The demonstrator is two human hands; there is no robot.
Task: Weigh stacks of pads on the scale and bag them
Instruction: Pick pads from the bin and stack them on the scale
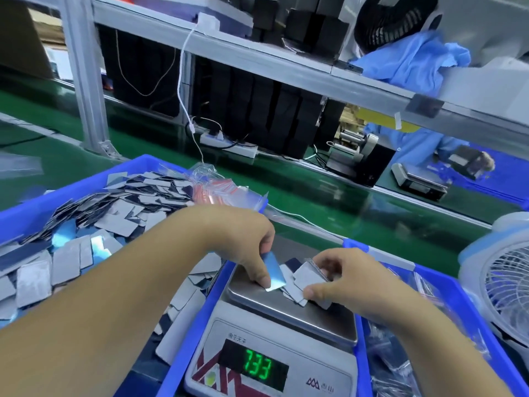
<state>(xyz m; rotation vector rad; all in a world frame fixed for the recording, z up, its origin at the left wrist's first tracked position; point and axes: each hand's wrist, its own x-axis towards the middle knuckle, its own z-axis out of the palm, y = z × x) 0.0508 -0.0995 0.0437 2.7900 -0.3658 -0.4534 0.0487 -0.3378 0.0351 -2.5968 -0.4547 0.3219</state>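
Pads, small grey rectangular sheets with a shiny blue face on some (299,282), lie in a loose stack on the steel platform of a white digital scale (289,316), whose green display reads 733. The left hand (243,242) pinches a single blue-faced pad (274,272) between curled thumb and fingers, its lower edge touching the platform just beside the stack. The right hand (343,277) has its fingers curled round the stack, thumb pressing the near edge.

To the left, touching the scale, a blue plastic bin (57,190) holds a heap of loose pads, with clear zip bags with red strips (220,190) at its far corner. A second blue bin (458,299) on the right holds clear bags. A white table fan (503,282) stands beyond it. Across the green conveyor belt (315,202), a white power strip (229,144) and black boxes sit beneath an aluminium shelf (286,61), and a person in a blue coat (415,144) works at another scale.
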